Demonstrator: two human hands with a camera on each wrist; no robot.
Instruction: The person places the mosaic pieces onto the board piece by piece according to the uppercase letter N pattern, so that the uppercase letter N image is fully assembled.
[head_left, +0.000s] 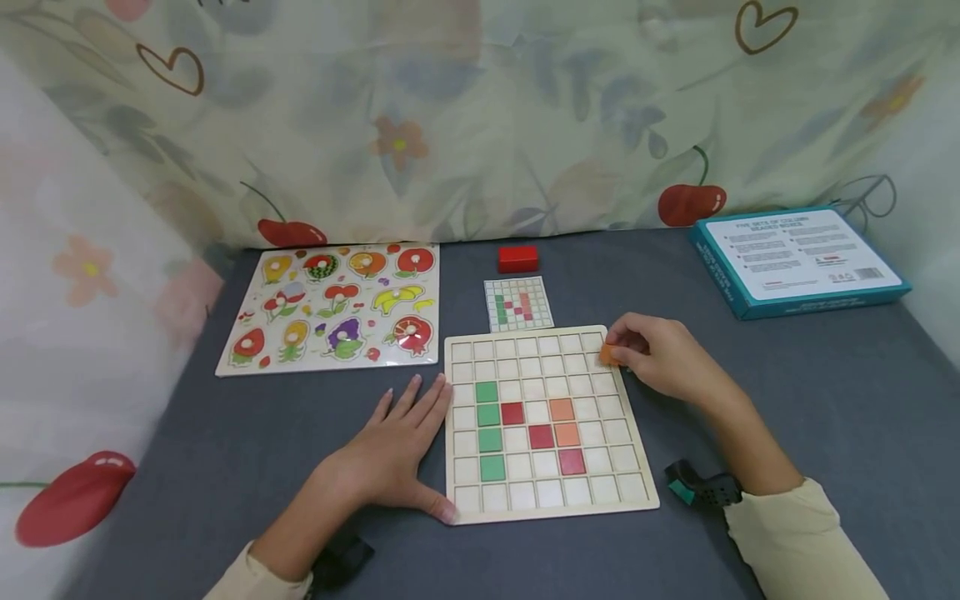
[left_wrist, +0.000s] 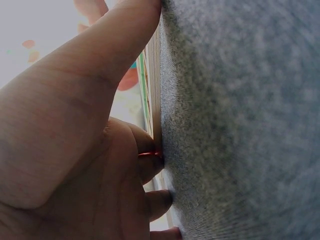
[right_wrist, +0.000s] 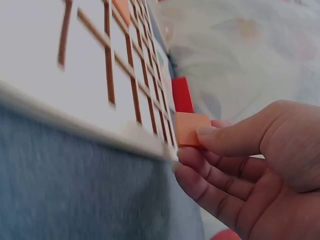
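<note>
A square wooden grid board [head_left: 525, 358] lies in the middle of the table. Green tiles [head_left: 489, 439] form a column in it, with red tiles [head_left: 541, 437] stepping diagonally down to the right and two orange tiles [head_left: 561, 409] to the right of them. My right hand [head_left: 663, 354] pinches an orange tile [right_wrist: 189, 127] between thumb and fingers at the board's upper right edge. With fingers spread, my left hand [head_left: 390, 450] rests against the board's left edge, the thumb at the lower left corner.
Behind the board lies a small pattern card [head_left: 517, 303], with a red block [head_left: 518, 259] beyond it. A fruit puzzle board [head_left: 330, 306] is at the back left. At the back right lies a teal box [head_left: 802, 260]. A floral cloth [head_left: 480, 125] hangs behind the table.
</note>
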